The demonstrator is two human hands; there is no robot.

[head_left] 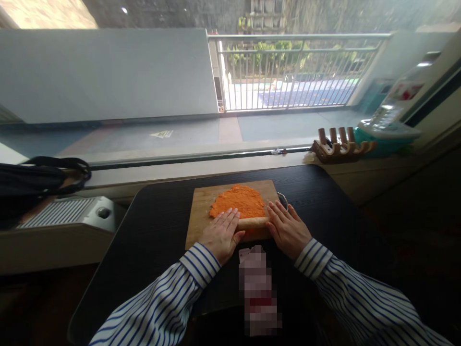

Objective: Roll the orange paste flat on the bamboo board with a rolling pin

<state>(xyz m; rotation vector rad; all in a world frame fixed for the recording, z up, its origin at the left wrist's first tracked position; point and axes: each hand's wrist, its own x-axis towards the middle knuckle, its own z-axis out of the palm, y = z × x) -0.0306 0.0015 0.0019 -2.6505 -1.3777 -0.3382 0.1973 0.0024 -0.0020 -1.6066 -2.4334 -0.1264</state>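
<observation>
The left hand [221, 236] and right hand [290, 229] lie flat over the rolling pin [253, 222], each grip spread, fingers extended. The pin sits at the near edge of the orange dough [239, 201], on the board [194, 223] atop the desk [144, 250]. The dough seems soft (probably easily torn); the stiff, likely light pin suits holding near its ends.
</observation>
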